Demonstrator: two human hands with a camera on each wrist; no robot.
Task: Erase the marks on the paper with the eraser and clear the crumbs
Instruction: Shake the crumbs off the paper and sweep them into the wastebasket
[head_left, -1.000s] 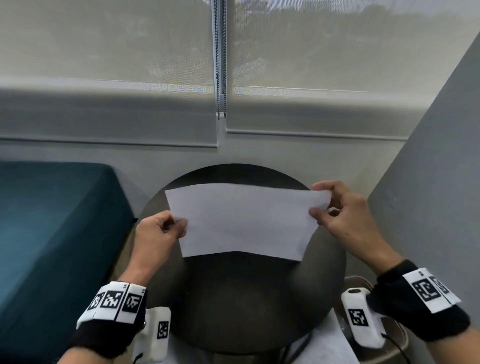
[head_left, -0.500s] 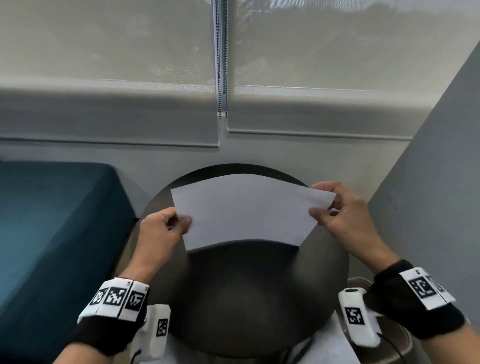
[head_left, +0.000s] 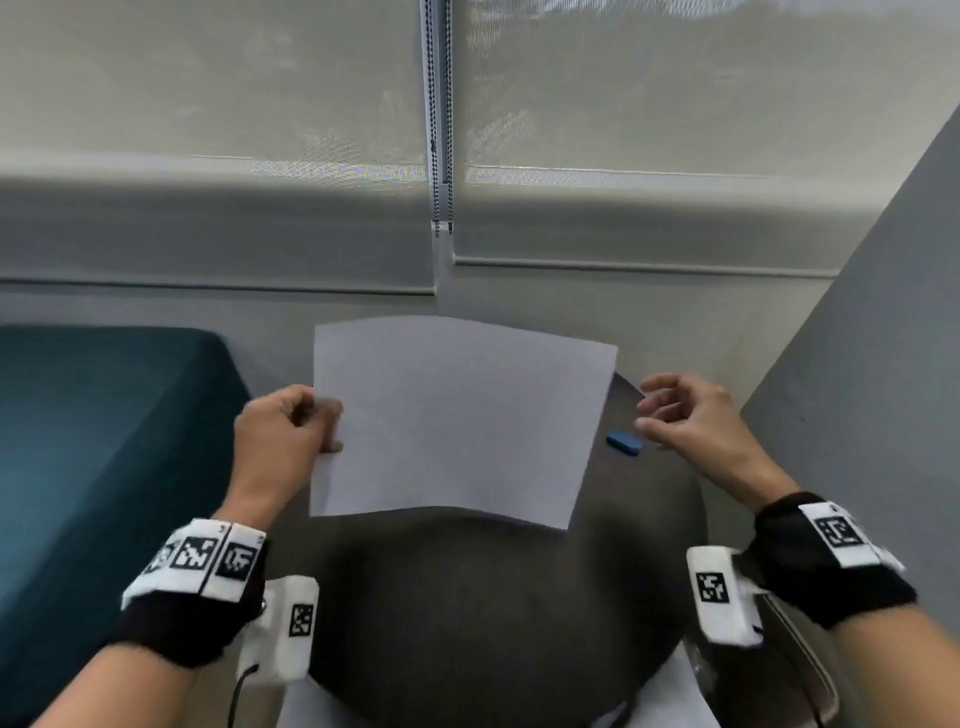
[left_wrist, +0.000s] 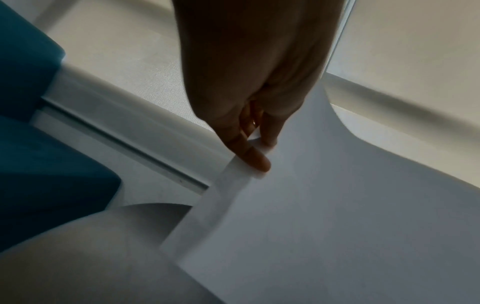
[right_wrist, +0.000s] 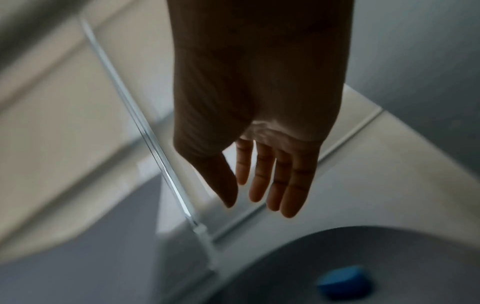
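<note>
Currently left hand pinches the white paper sheet by its left edge, sheet raised above the round table. Right hand empty, fingers loosely spread; blue eraser on table just beside thumb tip.

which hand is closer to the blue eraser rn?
Right. The right hand hovers open just beside the eraser, not touching. The left hand pinches the paper at its far edge.

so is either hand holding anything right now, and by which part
The left hand pinches the paper at its left edge, lifted off the table. The right hand is open and holds nothing; the blue eraser lies on the table beside it.
</note>
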